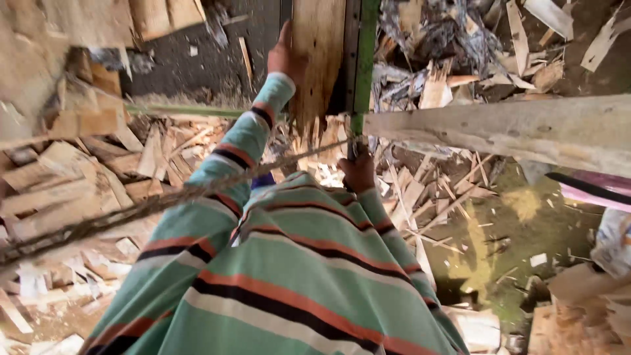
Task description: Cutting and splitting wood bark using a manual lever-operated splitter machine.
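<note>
— Left hand (284, 58)?
— Pressed flat, fingers spread, against the edge of the upright wooden board (320, 59), top centre beside the green metal frame (363, 62).
— Right hand (359, 172)?
— Curled shut around the frame's lower end, under the board.
— Around them?
— Pale wood scraps (79, 177) heaped left; grey plank (513, 128) lying right; frayed rope (151, 207) crossing diagonally. Labels, packages: none legible.
</note>
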